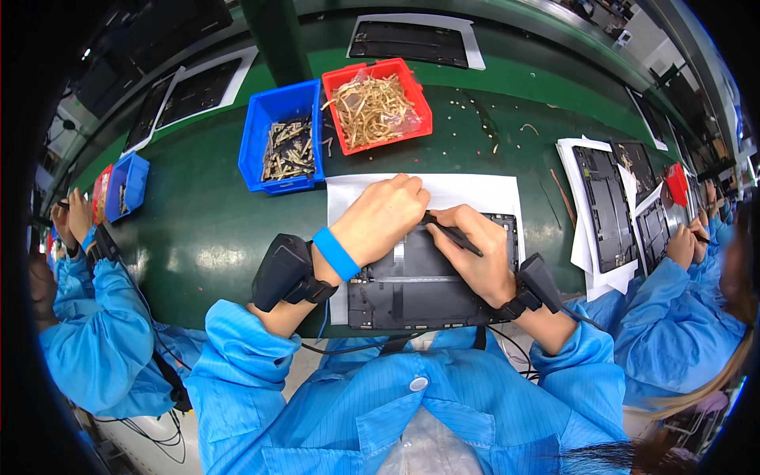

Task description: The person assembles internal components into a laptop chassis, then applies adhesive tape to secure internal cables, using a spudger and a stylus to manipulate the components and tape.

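Observation:
A flat black tablet housing (412, 305) lies in front of me on a sheet of white paper (475, 188). My right hand (479, 257) pinches slim black tweezers (457, 236), whose tip points at the housing's far edge beside my left fingers. Over the housing's far left part rests my left hand (384, 218), a blue band round its wrist. Its fingers are curled together near the tweezers' tip, and whatever they hold is hidden. Both wrists carry black strapped-on devices.
Beyond the paper stand a blue bin (281, 134) of small dark and gold strips and a red bin (378, 107) of tangled tan strips. More black housings (606, 206) on papers lie to the right. Co-workers in blue (103, 324) sit on both sides. Small scraps dot the green table (198, 229).

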Demonstrator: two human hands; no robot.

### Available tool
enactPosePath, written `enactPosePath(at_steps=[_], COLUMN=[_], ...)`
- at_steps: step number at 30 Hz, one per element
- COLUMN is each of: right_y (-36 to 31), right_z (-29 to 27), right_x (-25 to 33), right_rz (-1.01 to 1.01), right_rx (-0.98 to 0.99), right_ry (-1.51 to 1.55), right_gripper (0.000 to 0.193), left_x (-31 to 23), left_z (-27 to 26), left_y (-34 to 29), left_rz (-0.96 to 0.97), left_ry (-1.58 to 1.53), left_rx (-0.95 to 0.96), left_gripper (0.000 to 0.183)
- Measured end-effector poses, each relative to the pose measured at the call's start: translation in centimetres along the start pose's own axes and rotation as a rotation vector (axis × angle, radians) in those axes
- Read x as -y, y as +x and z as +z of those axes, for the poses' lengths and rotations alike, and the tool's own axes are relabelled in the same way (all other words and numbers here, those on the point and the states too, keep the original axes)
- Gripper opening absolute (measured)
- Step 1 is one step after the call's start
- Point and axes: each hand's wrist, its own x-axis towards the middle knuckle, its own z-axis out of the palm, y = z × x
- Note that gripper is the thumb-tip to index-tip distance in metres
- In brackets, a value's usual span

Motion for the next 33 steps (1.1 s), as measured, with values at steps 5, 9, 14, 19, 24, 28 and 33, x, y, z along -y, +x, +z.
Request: enactPosePath(at_steps=[5,9,14,19,24,28,33], right_y=[-0.1,0.1,0.5,0.4,0.6,0.7,0.7], right_z=[-0.4,-0.5,0.0,0.2,0.1,0.1,0.1], right_x=[0.2,0.0,0.1,-0.1,0.2,0.3,0.1], right_rz=[-0.016,-0.034,-0.039,-0.036,-0.056,-0.101,-0.078], right_rx=[0.018,0.065,0.103,0.105,0.122,0.128,0.133], right_ry=[-0.035,0.031,0.066,0.067,0.002,-0.047,-0.023], right_gripper=[0.016,0.015,0.013,0.014,0.014,0.013,0.013], left_x=[0.7,0.2,-1.9,-2.5,-3.4,-3.6,-3.3], left_z=[-0.4,-2.7,-1.5,-0.9,-0.9,-0.5,-0.6], left_y=[-0.6,-2.8,-5.0,-5.4,-5.2,-5.2,-5.6], left_rz=[-0.027,-0.156,-0.142,-0.14,-0.156,-0.158,-0.186], left_ry=[-0.152,-0.167,0.076,0.196,0.297,0.308,0.281], left_rx=[-0.122,-0.265,-0.167,-0.151,-0.131,-0.136,-0.12], left_gripper=[0.011,0.01,0.024,0.031,0.035,0.035,0.036])
